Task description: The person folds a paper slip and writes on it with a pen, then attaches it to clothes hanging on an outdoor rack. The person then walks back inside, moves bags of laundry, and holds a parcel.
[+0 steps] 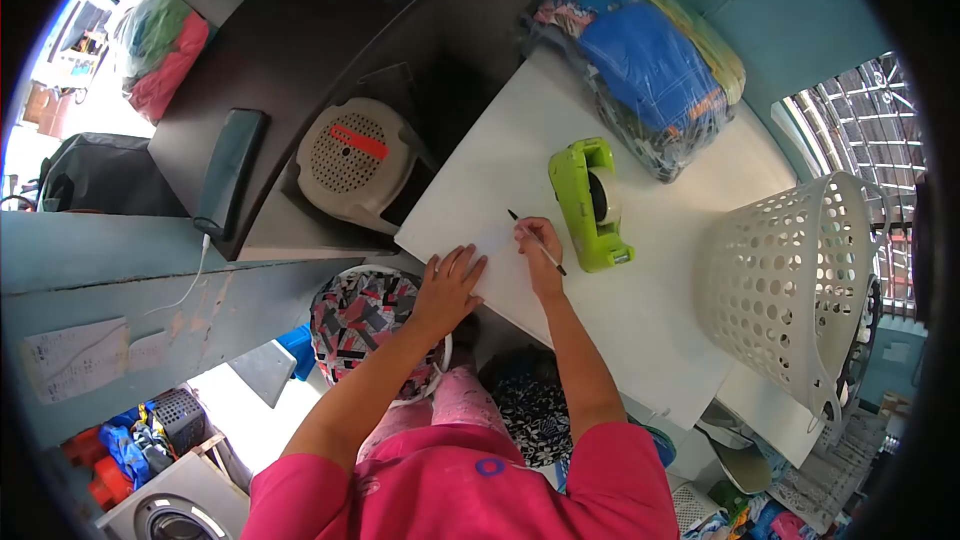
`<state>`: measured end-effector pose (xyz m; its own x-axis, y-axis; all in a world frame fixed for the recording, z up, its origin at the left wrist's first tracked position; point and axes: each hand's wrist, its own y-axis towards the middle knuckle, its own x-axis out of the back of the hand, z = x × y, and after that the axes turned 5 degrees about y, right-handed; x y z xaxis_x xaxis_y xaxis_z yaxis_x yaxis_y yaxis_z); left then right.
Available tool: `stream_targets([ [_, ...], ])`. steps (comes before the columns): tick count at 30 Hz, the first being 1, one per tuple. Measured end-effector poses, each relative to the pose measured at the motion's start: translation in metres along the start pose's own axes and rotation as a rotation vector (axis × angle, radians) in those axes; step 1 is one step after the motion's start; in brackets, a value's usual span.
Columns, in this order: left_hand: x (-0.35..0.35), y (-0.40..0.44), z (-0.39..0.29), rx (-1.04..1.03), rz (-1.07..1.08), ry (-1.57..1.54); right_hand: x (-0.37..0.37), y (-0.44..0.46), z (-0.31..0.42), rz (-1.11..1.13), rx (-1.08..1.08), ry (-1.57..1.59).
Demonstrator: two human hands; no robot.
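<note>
On the white table (640,310), my right hand (538,250) grips a thin pen (543,254), whose dark ends stick out on both sides of the fingers. A pale slip of paper (492,240) lies between my hands, faint against the tabletop. My left hand (450,285) rests flat by the table's edge with its fingers apart, touching the paper's near side. Right of the pen stands a green tape dispenser (573,202) with a roll of tape in it.
A clear bag of folded clothes (650,60) lies at the table's back. A white laundry basket (790,285) stands on the right. To the left are a beige stool (355,165), a dark counter (290,30) and a patterned bag (365,325).
</note>
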<state>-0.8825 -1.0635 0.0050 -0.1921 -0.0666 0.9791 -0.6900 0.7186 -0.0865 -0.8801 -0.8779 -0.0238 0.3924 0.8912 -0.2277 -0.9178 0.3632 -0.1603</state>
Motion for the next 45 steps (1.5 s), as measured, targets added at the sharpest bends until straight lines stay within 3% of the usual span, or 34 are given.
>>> stream_targets([
  [5, -0.001, 0.001, -0.001, -0.005, -0.001, 0.032, -0.003, -0.002, -0.001, 0.095, -0.008, 0.030],
  [10, -0.002, 0.002, -0.002, 0.022, 0.015, -0.005, -0.009, -0.003, -0.003, 0.222, -0.046, -0.186],
  [13, -0.003, 0.001, -0.001, 0.046, -0.010, -0.038, -0.007, -0.001, -0.016, 0.188, -0.009, -0.057],
  [19, -0.002, 0.001, -0.001, 0.035, 0.006, -0.017, -0.008, -0.001, -0.020, 0.205, 0.062, -0.095],
  [45, 0.004, 0.002, -0.005, 0.028, 0.059, 0.020, -0.010, 0.000, -0.019, 0.284, 0.020, -0.182],
])
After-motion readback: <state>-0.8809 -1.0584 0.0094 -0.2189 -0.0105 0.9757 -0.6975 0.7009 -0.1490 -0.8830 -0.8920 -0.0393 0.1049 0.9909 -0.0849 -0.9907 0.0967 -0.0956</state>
